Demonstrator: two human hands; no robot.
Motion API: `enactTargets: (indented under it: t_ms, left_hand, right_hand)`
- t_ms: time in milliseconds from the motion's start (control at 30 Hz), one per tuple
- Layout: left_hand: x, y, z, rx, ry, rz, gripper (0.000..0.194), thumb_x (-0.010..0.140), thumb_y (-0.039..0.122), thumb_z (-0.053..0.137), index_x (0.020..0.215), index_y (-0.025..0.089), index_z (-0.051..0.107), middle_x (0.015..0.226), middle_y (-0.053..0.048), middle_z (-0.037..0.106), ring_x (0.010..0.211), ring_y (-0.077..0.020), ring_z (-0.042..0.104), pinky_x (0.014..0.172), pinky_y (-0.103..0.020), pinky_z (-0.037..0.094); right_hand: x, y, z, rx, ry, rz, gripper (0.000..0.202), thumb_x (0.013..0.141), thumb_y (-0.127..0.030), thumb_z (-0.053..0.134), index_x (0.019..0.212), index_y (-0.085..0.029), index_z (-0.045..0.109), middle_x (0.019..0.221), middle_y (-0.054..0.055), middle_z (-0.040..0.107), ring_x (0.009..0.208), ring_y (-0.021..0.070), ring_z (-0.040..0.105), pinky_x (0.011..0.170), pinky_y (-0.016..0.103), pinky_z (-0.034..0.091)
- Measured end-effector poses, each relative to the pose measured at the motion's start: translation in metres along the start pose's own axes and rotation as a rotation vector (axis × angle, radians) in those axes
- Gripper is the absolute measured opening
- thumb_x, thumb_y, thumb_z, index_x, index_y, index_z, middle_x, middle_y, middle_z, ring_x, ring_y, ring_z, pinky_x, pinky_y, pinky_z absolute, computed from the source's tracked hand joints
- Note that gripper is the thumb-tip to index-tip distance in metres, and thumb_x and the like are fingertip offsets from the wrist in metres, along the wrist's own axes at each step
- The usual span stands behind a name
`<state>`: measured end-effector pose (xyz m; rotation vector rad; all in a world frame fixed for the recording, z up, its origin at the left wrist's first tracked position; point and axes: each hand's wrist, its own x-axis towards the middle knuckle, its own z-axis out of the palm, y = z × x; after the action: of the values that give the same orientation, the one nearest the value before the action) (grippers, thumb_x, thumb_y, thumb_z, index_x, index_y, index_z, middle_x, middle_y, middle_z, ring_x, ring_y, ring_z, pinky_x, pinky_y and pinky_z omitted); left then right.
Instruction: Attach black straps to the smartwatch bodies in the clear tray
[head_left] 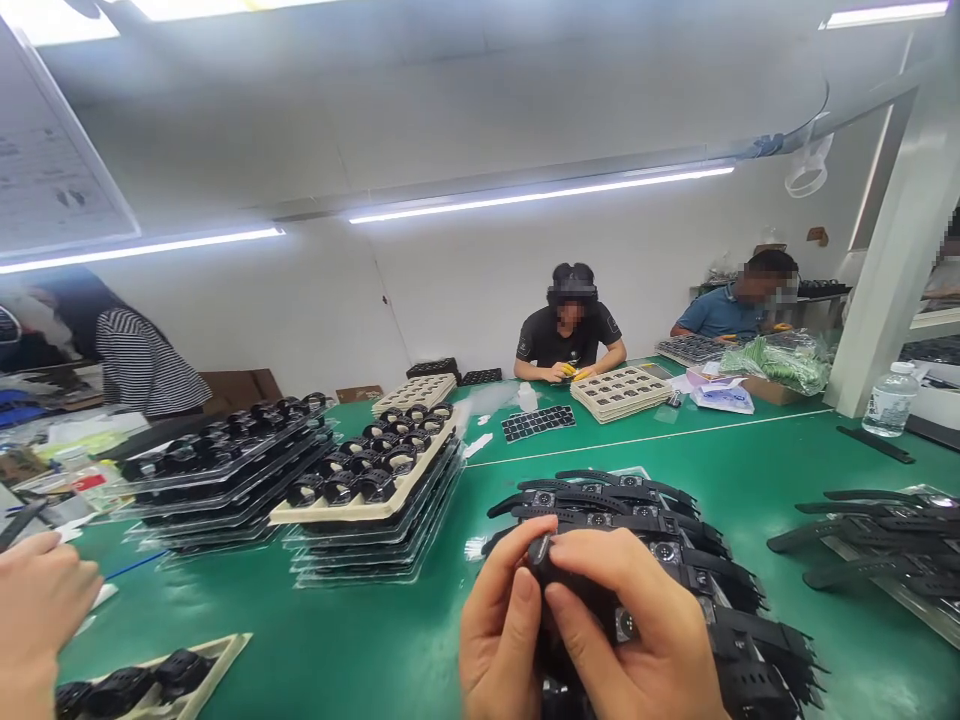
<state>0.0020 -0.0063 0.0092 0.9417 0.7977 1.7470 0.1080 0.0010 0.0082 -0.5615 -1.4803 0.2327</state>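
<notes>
Both my hands meet at the lower middle, round one small black watch [543,553]. My left hand [501,625] pinches its left side between thumb and fingers. From the right, my right hand [637,610] grips it with thumb and index finger. The rest of the watch is mostly hidden by my fingers. Behind and beneath my hands lie rows of black watches [664,551] with their straps stretched out and sensor backs showing.
Stacked trays of curled watches [367,505] stand left of centre, with another stack [225,470] beyond. A cream tray [225,665] lies lower left, near another person's hand [45,590]. More watches [885,540] lie at right. Two people sit across the green table [360,640].
</notes>
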Motion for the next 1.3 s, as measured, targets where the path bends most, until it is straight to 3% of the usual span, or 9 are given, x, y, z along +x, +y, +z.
enactTargets:
  t_ms: [133, 333, 500, 700, 833, 967, 1133, 1300]
  left_hand:
    - [0.002, 0.002, -0.002, 0.017, -0.046, -0.048, 0.05, 0.074, 0.06, 0.087, 0.104, 0.02, 0.084, 0.107, -0.01, 0.079, 0.1, -0.028, 0.074, 0.09, -0.03, 0.061]
    - [0.007, 0.002, -0.004, 0.025, -0.061, -0.01, 0.051, 0.077, 0.065, 0.083, 0.1, 0.02, 0.084, 0.101, -0.009, 0.079, 0.101, -0.0263, 0.072, 0.094, -0.03, 0.057]
    - [0.007, 0.002, -0.005, 0.015, -0.112, -0.06, 0.05, 0.075, 0.061, 0.086, 0.102, 0.019, 0.084, 0.081, -0.006, 0.075, 0.069, -0.0159, 0.066, 0.07, -0.022, 0.056]
    - [0.011, 0.003, -0.006, -0.045, 0.006, -0.041, 0.052, 0.07, 0.064, 0.088, 0.094, 0.018, 0.084, 0.084, -0.007, 0.075, 0.09, -0.0254, 0.073, 0.085, -0.031, 0.06]
    - [0.009, 0.006, -0.003, -0.083, 0.077, -0.035, 0.051, 0.071, 0.063, 0.088, 0.096, 0.018, 0.083, 0.077, -0.004, 0.071, 0.084, -0.0228, 0.073, 0.076, -0.026, 0.059]
    - [0.008, 0.008, -0.005, -0.03, -0.003, -0.078, 0.05, 0.074, 0.061, 0.087, 0.1, 0.019, 0.082, 0.072, -0.003, 0.069, 0.065, -0.0151, 0.065, 0.058, -0.02, 0.051]
    - [0.011, 0.009, -0.011, -0.004, -0.045, -0.069, 0.05, 0.077, 0.061, 0.084, 0.101, 0.017, 0.081, 0.071, -0.004, 0.068, 0.061, -0.0159, 0.062, 0.058, -0.023, 0.051]
    - [0.011, 0.01, -0.013, 0.014, -0.044, -0.06, 0.05, 0.076, 0.059, 0.086, 0.106, 0.02, 0.08, 0.061, 0.001, 0.06, 0.052, -0.0116, 0.053, 0.05, -0.02, 0.044]
  right_hand:
    - [0.001, 0.004, -0.003, -0.008, 0.015, -0.011, 0.029, 0.094, -0.007, 0.066, 0.115, -0.026, 0.067, 0.11, 0.0, 0.079, 0.097, 0.0145, 0.074, 0.091, 0.023, 0.06]
    - [0.006, 0.01, -0.009, -0.058, -0.09, -0.132, 0.033, 0.091, -0.003, 0.071, 0.117, -0.023, 0.07, 0.11, 0.007, 0.079, 0.098, 0.019, 0.078, 0.086, 0.027, 0.067]
    - [0.004, 0.011, -0.011, -0.053, -0.05, -0.143, 0.035, 0.091, -0.002, 0.071, 0.119, -0.023, 0.069, 0.109, 0.008, 0.079, 0.094, 0.0201, 0.078, 0.083, 0.03, 0.068]
    - [0.008, 0.004, -0.009, -0.119, -0.104, -0.169, 0.028, 0.095, -0.013, 0.071, 0.122, -0.02, 0.072, 0.114, 0.011, 0.078, 0.1, 0.0217, 0.077, 0.087, 0.03, 0.067]
    - [0.007, 0.002, -0.005, -0.111, -0.07, -0.163, 0.028, 0.096, -0.009, 0.065, 0.121, -0.019, 0.072, 0.108, 0.01, 0.078, 0.094, 0.019, 0.076, 0.082, 0.027, 0.067]
    - [0.004, 0.007, -0.006, -0.116, -0.1, -0.19, 0.04, 0.094, 0.0, 0.064, 0.128, -0.02, 0.067, 0.11, 0.009, 0.078, 0.095, 0.0185, 0.075, 0.083, 0.028, 0.067]
    - [0.002, 0.009, -0.007, -0.129, -0.075, -0.193, 0.041, 0.093, -0.001, 0.065, 0.129, -0.022, 0.067, 0.111, 0.01, 0.077, 0.095, 0.0201, 0.076, 0.08, 0.03, 0.068]
    - [0.002, 0.007, -0.004, -0.141, -0.062, -0.186, 0.038, 0.094, -0.003, 0.062, 0.127, -0.021, 0.067, 0.112, 0.01, 0.077, 0.096, 0.02, 0.075, 0.082, 0.03, 0.067]
